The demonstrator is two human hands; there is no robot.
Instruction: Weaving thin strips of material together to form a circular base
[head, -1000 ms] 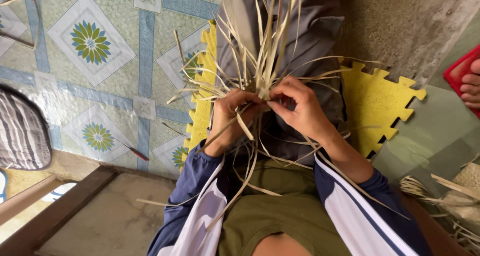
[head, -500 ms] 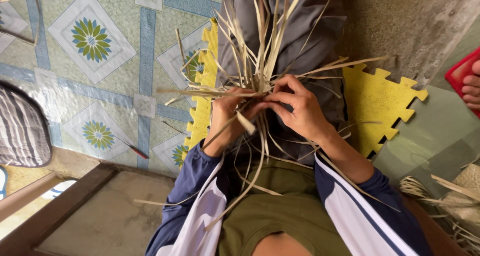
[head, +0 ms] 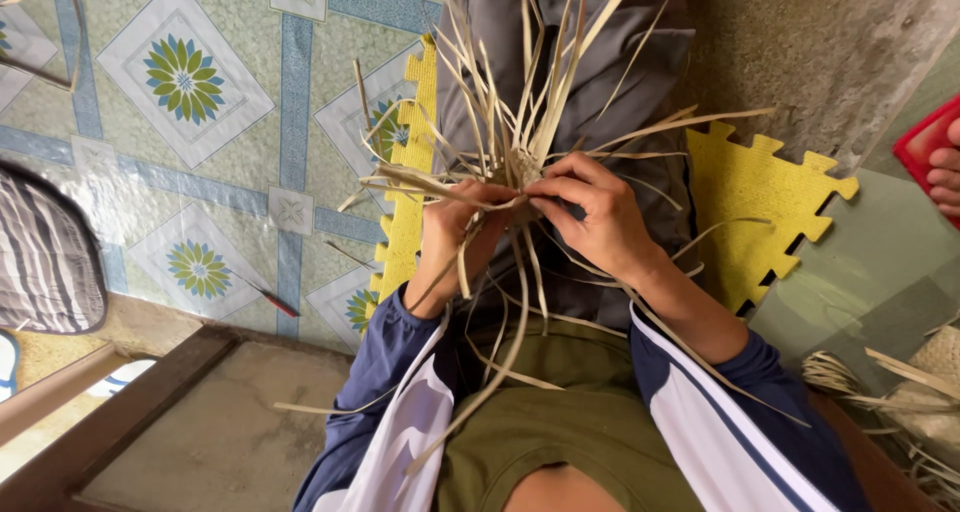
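Reaching out from two blue-and-white sleeves over an olive-green lap, both bare hands meet at the centre of the view on a bundle of pale straw strips [head: 520, 142]. The left hand [head: 455, 234] is curled with its fingers closed around several strips that fan toward nine o'clock, knuckles turned away; the right hand [head: 598, 217] has its thumb and fingers pinched together on the small woven knot where the strips cross, wrist bent inward. The strips spray out toward twelve o'clock and trail down toward six; they overlap too thickly to count, and the knot itself is mostly covered by fingers. Beneath the hands lies grey cloth [head: 610, 52], its top cut off by the frame. Two yellow foam puzzle mats [head: 745, 192] flank it, the left one largely hidden. At nine o'clock a small red-handled tool [head: 272, 300] lies on the patterned tile floor [head: 180, 82]. At three o'clock another person's toes [head: 945, 172] rest on something red, cut off at the edge.
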